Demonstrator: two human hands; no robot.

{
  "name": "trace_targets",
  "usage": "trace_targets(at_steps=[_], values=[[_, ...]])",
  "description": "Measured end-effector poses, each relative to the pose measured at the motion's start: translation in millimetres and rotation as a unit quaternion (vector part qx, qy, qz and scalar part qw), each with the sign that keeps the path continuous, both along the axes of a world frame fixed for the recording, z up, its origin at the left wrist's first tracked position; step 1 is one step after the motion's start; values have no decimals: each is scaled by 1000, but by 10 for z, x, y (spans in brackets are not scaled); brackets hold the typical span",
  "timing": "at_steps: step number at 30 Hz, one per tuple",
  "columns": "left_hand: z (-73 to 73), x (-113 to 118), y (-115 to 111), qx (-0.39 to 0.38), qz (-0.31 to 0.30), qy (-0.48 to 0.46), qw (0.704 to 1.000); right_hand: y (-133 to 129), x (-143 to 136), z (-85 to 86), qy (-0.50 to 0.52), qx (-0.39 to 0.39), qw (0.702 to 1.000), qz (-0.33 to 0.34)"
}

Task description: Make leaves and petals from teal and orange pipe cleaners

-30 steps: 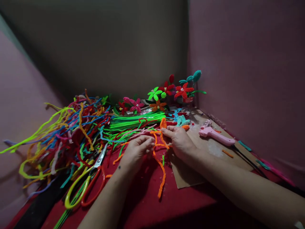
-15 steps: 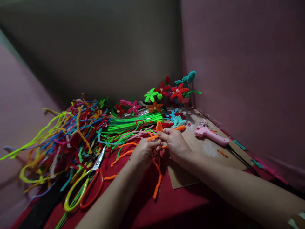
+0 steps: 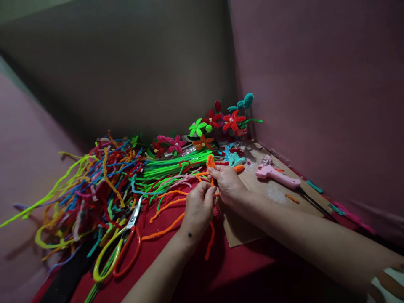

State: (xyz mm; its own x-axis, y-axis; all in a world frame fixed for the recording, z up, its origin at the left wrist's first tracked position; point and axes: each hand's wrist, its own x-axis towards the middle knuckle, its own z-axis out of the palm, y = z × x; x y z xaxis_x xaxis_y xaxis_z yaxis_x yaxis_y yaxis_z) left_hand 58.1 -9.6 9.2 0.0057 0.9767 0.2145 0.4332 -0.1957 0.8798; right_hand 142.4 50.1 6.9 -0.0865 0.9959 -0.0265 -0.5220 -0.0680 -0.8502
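An orange pipe cleaner (image 3: 210, 161) stands up between my hands, its top bent into a rounded petal-like loop. My right hand (image 3: 230, 184) pinches it just under the loop. Lower down, my left hand (image 3: 198, 204) is closed on the same pipe cleaner, thumb against fingers. Part of the strand is hidden behind the fingers. More orange pipe cleaners (image 3: 168, 229) trail over the red cloth left of my left hand. Just past my right hand lies an orange petal-shaped piece (image 3: 239, 168).
Scissors (image 3: 128, 233) with yellow and red handles lie left, beside a tangled heap of coloured pipe cleaners (image 3: 94, 181). Green pipe cleaners (image 3: 176, 163) and fuzzy flowers (image 3: 203, 142) are behind. A pink glue gun (image 3: 279, 176) rests on cardboard (image 3: 243, 227) at right, near the wall.
My left hand has turned and shifted slightly down, its back now showing more. My right hand keeps its pinch below the orange loop. The view has shifted a little.
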Motion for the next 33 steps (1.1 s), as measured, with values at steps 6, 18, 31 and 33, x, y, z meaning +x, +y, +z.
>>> trace_targets(at_steps=[6, 18, 31, 33], values=[[175, -179, -104, -18, -75, 121, 990, 98, 117, 135, -98, 56, 992, -50], [240, -447, 218, -82, -50, -70, 993, -109, 78, -90, -104, 81, 985, 112], [185, -571, 235, -145, -147, -260, 943, -215, 109, -59, -109, 29, 975, 191], [185, -563, 225, -167, -169, -284, 929, -235, 115, -44, -105, 20, 970, 217]])
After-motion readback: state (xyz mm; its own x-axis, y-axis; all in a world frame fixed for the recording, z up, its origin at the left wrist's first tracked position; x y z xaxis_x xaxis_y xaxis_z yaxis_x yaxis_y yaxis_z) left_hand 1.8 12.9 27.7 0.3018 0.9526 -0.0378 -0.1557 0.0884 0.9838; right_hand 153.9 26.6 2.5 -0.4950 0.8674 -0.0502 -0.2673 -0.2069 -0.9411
